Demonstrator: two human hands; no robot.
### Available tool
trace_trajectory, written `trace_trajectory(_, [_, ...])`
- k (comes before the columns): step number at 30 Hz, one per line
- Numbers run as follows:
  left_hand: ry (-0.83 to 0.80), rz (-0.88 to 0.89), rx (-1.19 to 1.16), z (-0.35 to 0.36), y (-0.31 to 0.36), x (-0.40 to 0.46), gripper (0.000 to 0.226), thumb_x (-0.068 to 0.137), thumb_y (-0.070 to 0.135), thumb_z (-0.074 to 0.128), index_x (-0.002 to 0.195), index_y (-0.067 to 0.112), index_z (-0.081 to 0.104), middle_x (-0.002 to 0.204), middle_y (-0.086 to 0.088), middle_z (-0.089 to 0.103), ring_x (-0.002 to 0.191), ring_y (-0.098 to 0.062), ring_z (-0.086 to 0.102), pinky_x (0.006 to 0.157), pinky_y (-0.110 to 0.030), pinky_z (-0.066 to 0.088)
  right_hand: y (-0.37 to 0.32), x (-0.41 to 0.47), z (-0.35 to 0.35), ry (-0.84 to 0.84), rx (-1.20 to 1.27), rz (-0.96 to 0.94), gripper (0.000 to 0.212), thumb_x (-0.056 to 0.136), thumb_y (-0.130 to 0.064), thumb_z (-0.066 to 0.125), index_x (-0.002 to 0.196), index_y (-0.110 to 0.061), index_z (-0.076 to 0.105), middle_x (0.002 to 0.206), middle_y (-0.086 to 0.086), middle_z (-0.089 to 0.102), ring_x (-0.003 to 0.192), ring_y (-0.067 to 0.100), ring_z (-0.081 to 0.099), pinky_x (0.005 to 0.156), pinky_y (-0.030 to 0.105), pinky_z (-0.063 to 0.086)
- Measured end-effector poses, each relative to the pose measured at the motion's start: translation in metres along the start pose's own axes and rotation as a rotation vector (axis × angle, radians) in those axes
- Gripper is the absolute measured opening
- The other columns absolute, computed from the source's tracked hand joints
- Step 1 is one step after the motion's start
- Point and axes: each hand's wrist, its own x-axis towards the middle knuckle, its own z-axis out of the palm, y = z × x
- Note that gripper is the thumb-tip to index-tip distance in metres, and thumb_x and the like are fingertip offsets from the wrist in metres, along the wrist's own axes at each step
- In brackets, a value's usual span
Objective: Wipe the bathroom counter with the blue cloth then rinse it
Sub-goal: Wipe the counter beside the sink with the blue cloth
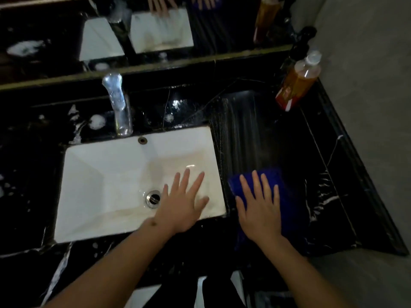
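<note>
Where the black counter ran right of the sink, the cloth lay flat under the right hand, whose fingers were straight and spread, pressing down rather than gripping. The cloth was deep blue and nappy, folded to a rough rectangle, its far edge and right side showing past the fingertips. Beyond it the stone bore a band of fine wet streaks. The left hand was open too, fingers splayed, held over the sink's near right corner and holding nothing. The sink was white, rectangular, glossy, with a round metal drain. A chrome tap stood behind it. The counter was polished, white-veined and speckled with suds. A clear bottle of amber liquid stood at the back right.
</note>
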Motion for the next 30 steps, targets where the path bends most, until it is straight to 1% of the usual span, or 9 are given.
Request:
trace_trajectory(2, [0.072,-0.030,0.018,-0.033,-0.013,0.047,0.067,0.101,0.059,0.021,0.154,0.041,-0.016,0.165,-0.003,-0.019,0.152,-0.028,-0.015,0.122,-0.054,0.002,-0.006,0.038,-0.003,0.040,0.002,0.011,0.061,0.102,-0.052,0.019,0.158,-0.029,0.026,0.166,0.007,0.023,0.154,0.029,0.018,0.123,0.056,0.013])
trace_trajectory(5, [0.153,-0.070,0.122,-0.060,-0.034,0.098,0.068,0.102,0.055,0.022,0.154,0.036,-0.017,0.165,-0.005,-0.019,0.152,-0.027,-0.016,0.123,-0.053,0.001,-0.014,0.092,-0.010,0.093,-0.008,0.019,0.060,0.102,-0.049,0.024,0.158,-0.028,0.028,0.165,0.008,0.026,0.153,0.029,0.020,0.123,0.055,0.014])
trace_trajectory(8, [0.166,-0.036,0.252,-0.060,-0.048,0.121,0.070,0.102,0.056,0.021,0.154,0.033,-0.020,0.165,-0.005,-0.019,0.152,-0.025,-0.016,0.123,-0.052,0.001,-0.019,0.150,-0.020,0.080,0.020,0.002,0.059,0.104,-0.048,0.020,0.160,-0.030,0.017,0.169,0.004,0.013,0.156,0.026,0.007,0.125,0.052,0.003])
trace_trajectory(12, [0.228,-0.091,0.183,-0.052,-0.062,0.130,0.077,0.099,0.060,0.025,0.155,0.028,-0.017,0.164,-0.006,-0.022,0.152,-0.026,-0.017,0.123,-0.054,-0.001,-0.016,0.241,-0.037,0.110,0.029,0.055,0.058,0.105,-0.049,0.021,0.160,-0.033,0.012,0.170,0.000,0.007,0.156,0.023,0.002,0.125,0.051,-0.001])
trace_trajectory(16, [0.297,-0.202,0.131,-0.052,-0.090,0.117,0.084,0.096,0.062,0.030,0.157,0.024,-0.014,0.164,-0.010,-0.021,0.152,-0.027,-0.015,0.123,-0.051,0.002,-0.037,0.304,-0.048,0.081,0.080,0.236,0.060,0.105,-0.047,0.018,0.161,-0.029,0.007,0.170,0.003,0.000,0.156,0.026,-0.005,0.123,0.054,-0.005])
trace_trajectory(19, [0.243,-0.252,0.103,-0.062,-0.106,0.117,0.085,0.097,0.061,0.031,0.156,0.022,-0.016,0.164,-0.008,-0.022,0.152,-0.025,-0.017,0.124,-0.049,0.001,-0.090,0.318,-0.045,0.105,0.085,0.212,0.061,0.104,-0.045,0.021,0.161,-0.025,0.012,0.170,0.008,0.003,0.155,0.030,-0.002,0.123,0.057,-0.005])
trace_trajectory(24, [0.231,-0.279,0.058,-0.057,-0.110,0.121,0.089,0.096,0.060,0.037,0.157,0.020,-0.014,0.164,-0.003,-0.024,0.151,-0.021,-0.021,0.123,-0.050,0.000,-0.171,0.300,-0.035,0.084,0.098,-0.108,0.061,0.103,-0.045,0.023,0.160,-0.026,0.016,0.169,0.007,0.007,0.156,0.029,0.000,0.123,0.056,-0.002])
trace_trajectory(27, [0.223,-0.281,0.079,-0.058,-0.115,0.121,0.090,0.095,0.060,0.039,0.157,0.022,-0.012,0.164,-0.002,-0.023,0.152,-0.021,-0.019,0.122,-0.050,0.003,-0.145,0.293,-0.034,0.067,0.099,-0.205,0.058,0.104,-0.046,0.024,0.160,-0.031,0.018,0.169,0.001,0.010,0.156,0.023,0.003,0.125,0.050,-0.001])
trace_trajectory(30, [0.224,-0.249,0.070,-0.062,-0.122,0.118,0.088,0.094,0.058,0.042,0.158,0.027,-0.011,0.165,0.002,-0.021,0.152,-0.017,-0.018,0.122,-0.047,0.004,-0.090,0.285,-0.035,0.122,0.092,-0.109,0.058,0.102,-0.047,0.028,0.158,-0.034,0.023,0.168,-0.002,0.016,0.155,0.022,0.010,0.125,0.049,0.003])
